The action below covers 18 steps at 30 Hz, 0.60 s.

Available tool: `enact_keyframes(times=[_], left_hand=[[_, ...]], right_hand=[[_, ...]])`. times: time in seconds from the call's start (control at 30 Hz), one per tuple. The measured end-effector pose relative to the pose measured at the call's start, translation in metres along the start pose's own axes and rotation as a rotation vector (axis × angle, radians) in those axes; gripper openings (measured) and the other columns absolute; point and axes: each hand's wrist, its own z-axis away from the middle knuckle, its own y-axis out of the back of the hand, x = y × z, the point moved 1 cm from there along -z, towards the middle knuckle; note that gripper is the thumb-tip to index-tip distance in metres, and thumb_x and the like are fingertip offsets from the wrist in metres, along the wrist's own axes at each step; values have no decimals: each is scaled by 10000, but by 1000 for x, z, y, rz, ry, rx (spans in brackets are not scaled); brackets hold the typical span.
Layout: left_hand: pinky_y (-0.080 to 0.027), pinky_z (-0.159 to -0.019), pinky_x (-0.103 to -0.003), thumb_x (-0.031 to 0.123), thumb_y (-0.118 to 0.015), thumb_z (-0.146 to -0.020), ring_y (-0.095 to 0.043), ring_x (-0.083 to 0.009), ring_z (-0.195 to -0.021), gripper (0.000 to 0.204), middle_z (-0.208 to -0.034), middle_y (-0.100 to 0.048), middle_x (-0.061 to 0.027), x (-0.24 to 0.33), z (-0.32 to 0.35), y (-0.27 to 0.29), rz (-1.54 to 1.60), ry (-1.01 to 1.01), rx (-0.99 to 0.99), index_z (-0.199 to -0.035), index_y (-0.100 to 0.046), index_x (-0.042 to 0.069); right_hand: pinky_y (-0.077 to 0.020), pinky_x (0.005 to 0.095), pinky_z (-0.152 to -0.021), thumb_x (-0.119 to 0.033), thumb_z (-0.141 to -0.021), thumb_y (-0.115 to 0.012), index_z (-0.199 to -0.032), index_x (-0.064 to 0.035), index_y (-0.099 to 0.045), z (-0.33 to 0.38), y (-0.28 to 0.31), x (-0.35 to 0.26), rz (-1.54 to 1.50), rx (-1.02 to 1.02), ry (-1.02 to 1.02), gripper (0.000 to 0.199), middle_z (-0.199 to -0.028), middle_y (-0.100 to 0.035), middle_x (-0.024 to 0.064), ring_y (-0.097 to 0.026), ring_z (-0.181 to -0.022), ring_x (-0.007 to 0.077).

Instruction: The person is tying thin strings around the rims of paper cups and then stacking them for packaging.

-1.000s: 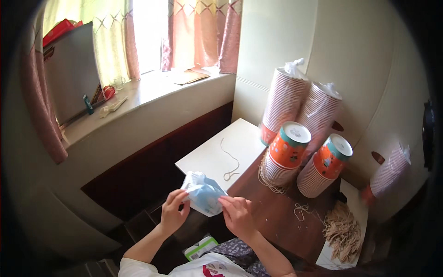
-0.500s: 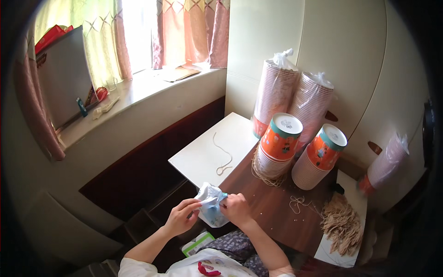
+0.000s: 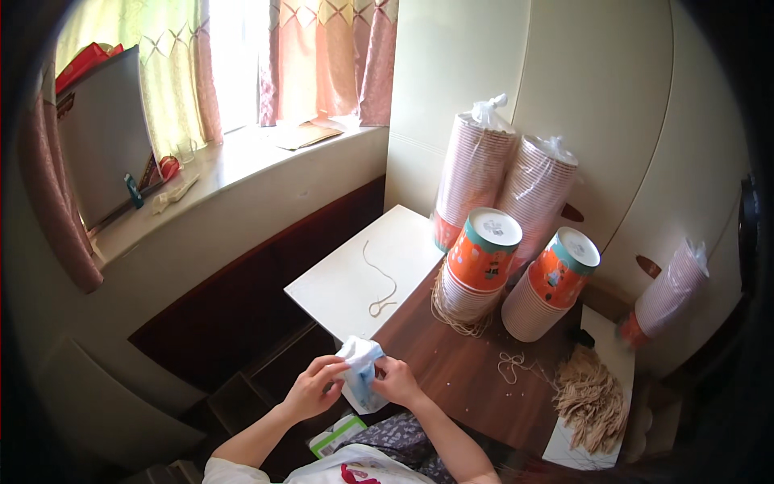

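A soft white and light-blue packet is held upright over my lap, just off the near edge of the table. My left hand pinches its upper left side between thumb and fingertips. On the other side my right hand grips the packet's upper right edge, fingers bent. The top of the packet is crumpled, and I cannot see what is inside. Nearest beyond my hands, a thin beige cord lies in a loose curve on the white tabletop.
Two upside-down stacks of orange paper cups stand on the brown tabletop. Behind them rise bagged cup stacks. Cord loops and a bundle of beige strands lie to the right. A green-edged packet is by my lap.
My right hand has turned and its fingers have shifted on the packet's right edge. The packet's top looks less spread out. The whole view has tilted slightly, moving the scene down and left.
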Motion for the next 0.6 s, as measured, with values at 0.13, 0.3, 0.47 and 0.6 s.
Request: enact_keyframes(times=[0.13,0.3,0.47,0.6], left_hand=[[-527,-664,-242,-56,-629,-718,-585,-162,-836,483,-1084,-485,-91,-10,1,-3,189,201,58,-1156,-484,88],[-526,-658,-245,-83,-619,-714,-593,-135,-792,467,-1005,-538,-79,-33,5,-13,477,419,89,-1138,-473,47],[-523,-657,-247,-62,-606,-724,-598,-139,-762,386,-984,-545,-85,-54,9,-19,561,524,122,-1086,-496,16],[-516,-640,-244,-47,-613,-715,-599,-146,-753,351,-971,-552,-84,-77,27,-4,361,547,143,-1050,-520,-1]], right_hand=[[-427,224,-535,-90,-743,-591,-736,-27,-572,0,6,6,-618,108,-186,66,-641,-538,12,-500,-589,66],[-341,168,-509,-5,-759,-540,-752,-76,-522,-5,22,10,-948,308,-221,74,-655,-454,-55,-400,-576,15],[-389,208,-607,7,-744,-505,-811,-104,-498,-9,48,22,-1161,789,-137,130,-755,-469,-13,-452,-675,78],[-394,269,-703,-84,-786,-440,-851,-71,-480,-10,78,32,-596,1069,-231,77,-839,-466,31,-462,-752,123]])
